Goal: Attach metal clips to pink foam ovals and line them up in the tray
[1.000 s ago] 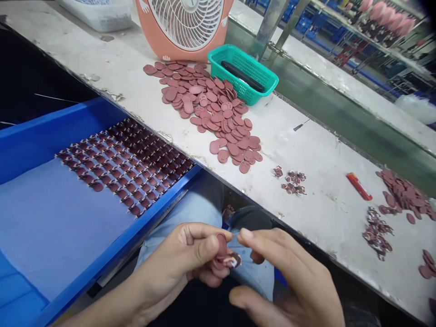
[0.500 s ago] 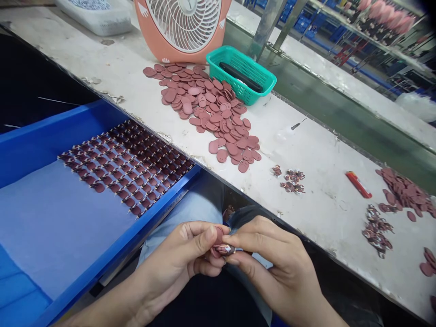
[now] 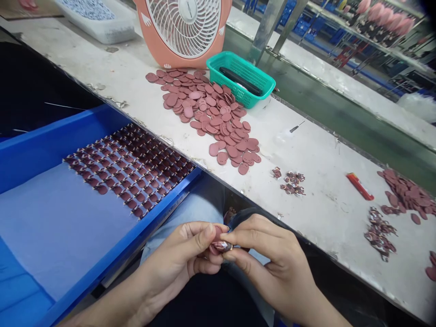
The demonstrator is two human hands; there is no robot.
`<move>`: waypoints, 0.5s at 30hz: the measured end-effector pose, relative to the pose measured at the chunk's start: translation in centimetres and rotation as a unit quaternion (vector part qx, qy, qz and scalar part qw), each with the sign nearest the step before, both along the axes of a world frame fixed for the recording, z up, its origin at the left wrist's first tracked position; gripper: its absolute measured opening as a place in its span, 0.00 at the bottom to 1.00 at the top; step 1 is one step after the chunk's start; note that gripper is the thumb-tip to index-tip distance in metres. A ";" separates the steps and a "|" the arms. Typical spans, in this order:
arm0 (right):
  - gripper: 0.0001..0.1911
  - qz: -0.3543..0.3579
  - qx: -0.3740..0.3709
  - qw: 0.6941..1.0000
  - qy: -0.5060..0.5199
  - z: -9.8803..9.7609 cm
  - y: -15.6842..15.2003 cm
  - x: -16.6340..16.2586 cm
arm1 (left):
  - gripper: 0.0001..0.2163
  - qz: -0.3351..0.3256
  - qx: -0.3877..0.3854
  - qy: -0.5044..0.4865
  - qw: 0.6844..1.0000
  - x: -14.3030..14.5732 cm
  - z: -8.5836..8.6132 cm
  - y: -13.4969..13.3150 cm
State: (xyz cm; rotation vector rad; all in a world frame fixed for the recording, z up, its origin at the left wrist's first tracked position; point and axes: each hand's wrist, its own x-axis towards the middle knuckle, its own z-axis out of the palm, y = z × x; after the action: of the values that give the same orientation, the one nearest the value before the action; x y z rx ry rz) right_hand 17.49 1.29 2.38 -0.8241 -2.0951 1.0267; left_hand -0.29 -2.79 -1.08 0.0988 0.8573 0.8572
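Note:
Over my lap, my left hand [image 3: 187, 254] is closed around a reddish-brown oval disc [image 3: 217, 233], thumb pressed against its side. Against the disc sits a small dark brown piece with white and orange marks [image 3: 223, 245]. Thumb and forefinger of my right hand [image 3: 277, 256] pinch this piece from the right. The fingers partly cover both parts, so I cannot tell how they are joined. To the left, a blue tray [image 3: 163, 209] holds rows of small brown pieces with oval discs [image 3: 102, 189] on a pale sheet.
Loose oval discs [image 3: 204, 109] spread across the white table [image 3: 327, 168] by an orange fan [image 3: 161, 50] and a green basket [image 3: 259, 93]. Small brown pieces [image 3: 294, 183] lie in clusters near a red lighter [image 3: 360, 186]. A thin needle-tipped tool [image 3: 296, 127] lies behind. A white tub [image 3: 116, 32] stands far left.
The dark piece has shifted slightly left in the fingers, and my right fingertips have moved a little with it. The view has tilted slightly; the things on the table look unchanged.

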 end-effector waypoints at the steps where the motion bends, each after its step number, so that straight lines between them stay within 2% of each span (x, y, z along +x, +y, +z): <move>1: 0.07 0.002 -0.006 1.000 -0.001 -0.1 0.1 0.0 | 0.15 -0.003 0.002 0.000 1.000 -0.1 -0.1 0.0; 10: 0.09 0.018 -0.047 0.999 -0.021 -0.4 0.6 0.1 | 0.15 -0.013 0.005 -0.002 1.000 -0.6 -0.3 0.3; 13: 0.12 0.009 -0.016 1.000 -0.025 -0.5 0.9 -0.1 | 0.22 -0.016 0.017 -0.005 1.000 -1.0 -0.6 0.5; 15: 0.12 -0.018 0.044 0.998 -0.031 -0.8 1.1 -0.4 | 0.27 0.003 0.020 0.004 1.000 -1.3 -0.9 0.6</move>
State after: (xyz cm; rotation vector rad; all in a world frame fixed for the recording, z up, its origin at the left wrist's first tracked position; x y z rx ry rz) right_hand 17.08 2.40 1.54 -0.8572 -2.1527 0.8942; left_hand -1.58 -2.24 -2.00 0.1358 0.8484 0.8808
